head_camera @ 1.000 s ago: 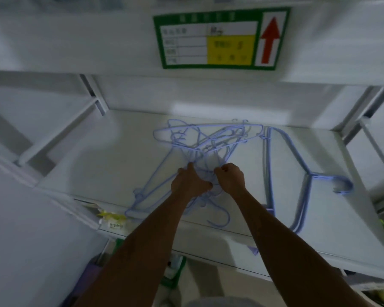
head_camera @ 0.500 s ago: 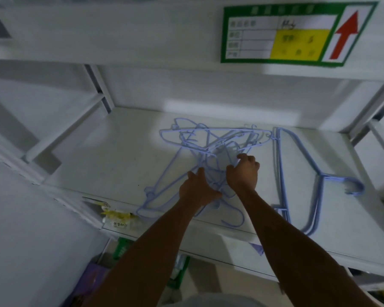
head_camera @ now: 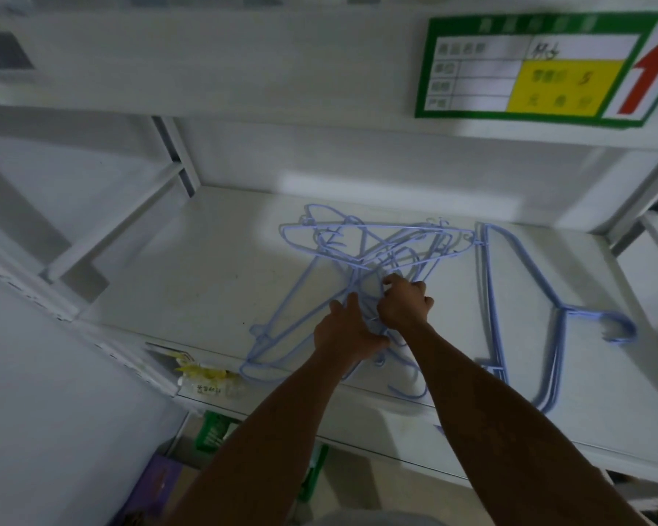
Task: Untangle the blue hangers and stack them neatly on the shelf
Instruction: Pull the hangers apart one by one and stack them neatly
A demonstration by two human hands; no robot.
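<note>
Blue wire hangers point(head_camera: 361, 256) are piled in a tangle at the middle of the white shelf point(head_camera: 190, 282). The left hand point(head_camera: 344, 334) is pressed on the knot, its grip not clearly seen; the right hand point(head_camera: 405, 303) is closed on some wires. The untangling step seems in hand; next, one hanger must be freed and laid on the sorted stack point(head_camera: 525, 317) lying to the right. A green label point(head_camera: 540, 70) is fixed on the shelf above, in a dim storeroom.

Both forearms are bare, with no sleeves showing behind the fingers. The left hand point(head_camera: 344, 332) and right hand point(head_camera: 405, 303) wear no gloves. No rings or watch show at fingers or wrists.
</note>
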